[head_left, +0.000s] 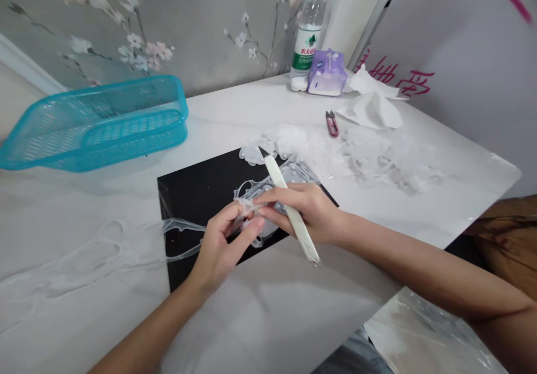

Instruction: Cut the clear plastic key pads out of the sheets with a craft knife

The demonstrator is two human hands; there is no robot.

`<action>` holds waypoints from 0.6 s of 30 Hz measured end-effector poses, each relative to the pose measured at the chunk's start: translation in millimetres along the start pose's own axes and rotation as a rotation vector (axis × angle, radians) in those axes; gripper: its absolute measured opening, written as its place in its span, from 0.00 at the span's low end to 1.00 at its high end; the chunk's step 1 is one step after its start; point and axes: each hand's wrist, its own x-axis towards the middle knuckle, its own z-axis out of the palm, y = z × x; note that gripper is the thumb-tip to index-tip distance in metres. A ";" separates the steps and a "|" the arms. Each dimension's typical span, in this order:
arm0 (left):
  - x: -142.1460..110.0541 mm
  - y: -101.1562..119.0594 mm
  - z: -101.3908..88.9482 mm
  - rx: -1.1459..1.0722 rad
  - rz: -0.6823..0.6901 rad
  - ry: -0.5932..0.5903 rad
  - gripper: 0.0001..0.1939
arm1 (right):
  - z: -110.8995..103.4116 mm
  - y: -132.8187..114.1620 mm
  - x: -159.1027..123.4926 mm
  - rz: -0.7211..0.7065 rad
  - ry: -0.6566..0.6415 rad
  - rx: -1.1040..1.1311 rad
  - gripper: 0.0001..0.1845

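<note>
Grey floral wall [205,21] at the back, glossy white bench [235,318] below it. Blue basket [134,147] back left, well apart from the work. Black mat [197,189] mid-bench, set askew. Long translucent web [111,245] trails off its left side; cloudy translucent heap [390,161] to the right, snips [333,126] just behind it.

Forearms come in from the near side and converge over the mat. Left hand [218,245]: narrow, thumb and index pinching. Right hand [316,211]: carries a craft knife [302,234] slung across the fingers, blade tip pointing away from the body, handle butt toward it. Its fingertips also meet the left's; can't tell how hard they bear.

Knife: probably light and stiff. Take it by the handle, well behind the tip; blade is the hazard.

Under the fingers, flat moulded sheet [300,172], lies on the mat. Above it, between the fingertips, the translucent piece [243,210]. Looks crumpled, so I'd call it very light, soft, floppy, maybe slick; thin bits could tear. Best hold: fingertips on a thicker edge, close to the other hand. Farther out it'd just fold. Outline mostly hidden by fingers.
</note>
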 end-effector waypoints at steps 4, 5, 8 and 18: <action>1.8 -5.0 -0.1 -0.106 0.000 0.092 0.06 | -1.8 -0.5 -0.2 -0.001 -0.075 0.022 0.13; 2.1 -7.2 -0.8 -0.139 -0.002 0.115 0.06 | -1.5 -0.2 -0.5 0.007 -0.072 -0.007 0.13; 2.0 -11.2 -3.1 -0.207 -0.017 0.117 0.09 | 0.5 1.1 -1.4 0.004 -0.028 -0.129 0.08; 1.1 -2.9 2.4 -0.007 -0.032 0.124 0.11 | 2.9 -1.6 -2.6 -0.256 -0.008 -0.417 0.11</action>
